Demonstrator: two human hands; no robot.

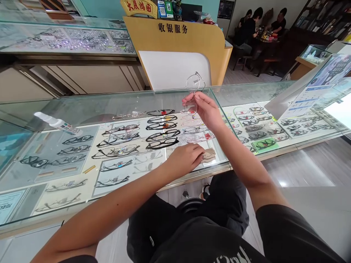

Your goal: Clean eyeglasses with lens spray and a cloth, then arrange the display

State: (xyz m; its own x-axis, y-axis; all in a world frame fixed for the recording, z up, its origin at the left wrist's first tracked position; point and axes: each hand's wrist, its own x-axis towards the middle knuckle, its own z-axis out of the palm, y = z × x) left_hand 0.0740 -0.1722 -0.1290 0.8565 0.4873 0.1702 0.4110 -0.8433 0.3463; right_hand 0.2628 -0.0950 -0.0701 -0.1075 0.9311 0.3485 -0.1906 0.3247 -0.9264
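Note:
Raised above the glass display case [109,100], my right hand [207,109] pinches a thin-rimmed pair of glasses [195,83] by the bridge, one lens above the fingers and one below. My left hand [188,157] rests on the glass top near the front edge, fingers bent over a beige cloth [208,155]. The cloth's far part shows beyond the fingertips. Left of my hands, rows of dark-framed glasses [163,137] show inside the case.
A white spray bottle [59,123] lies on the case at the left. A folded paper sign [304,89] stands at the right. Beyond is a wooden counter [178,33] with Chinese lettering. Several people [248,29] are gathered at a table in the back right.

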